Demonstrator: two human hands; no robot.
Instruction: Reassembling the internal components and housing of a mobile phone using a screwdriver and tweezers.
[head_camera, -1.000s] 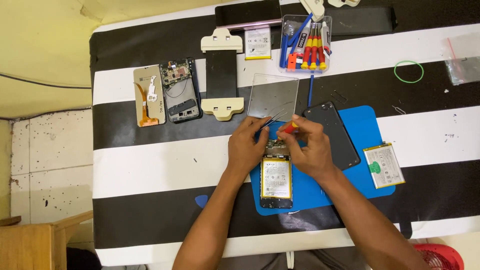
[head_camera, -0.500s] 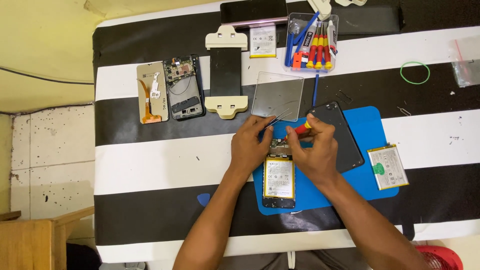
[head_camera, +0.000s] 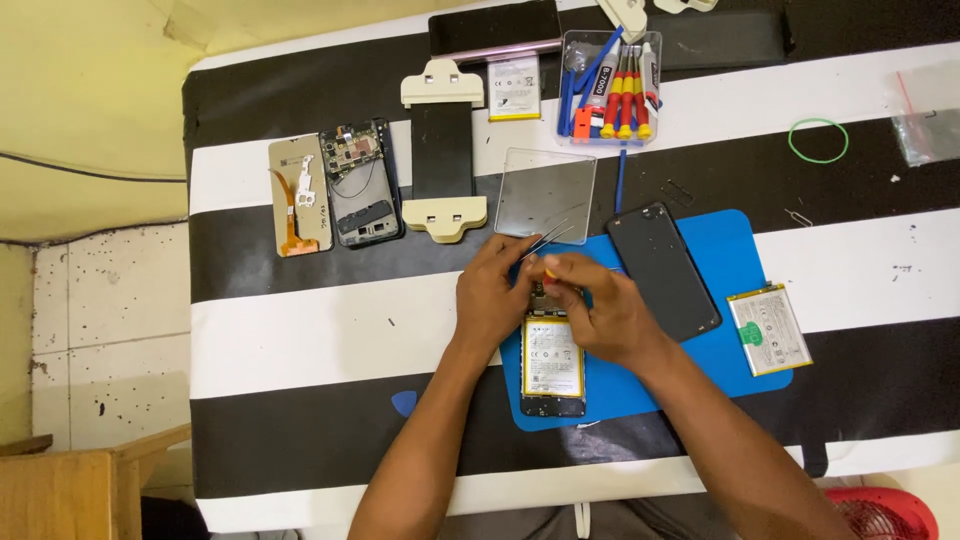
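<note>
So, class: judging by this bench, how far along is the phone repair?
Done: the back cover is off and lies on the blue mat, and a loose battery rests at the mat's right edge. In hand: the left hand holds tweezers and the right hand a small tool, over the opened phone. Left: its battery is still in place, and the cover is not refitted.

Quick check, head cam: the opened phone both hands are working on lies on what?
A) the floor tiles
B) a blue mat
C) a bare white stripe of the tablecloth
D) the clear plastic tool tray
B: the opened phone lies on the blue mat, with the left hand and the right hand meeting over its top end.
</note>
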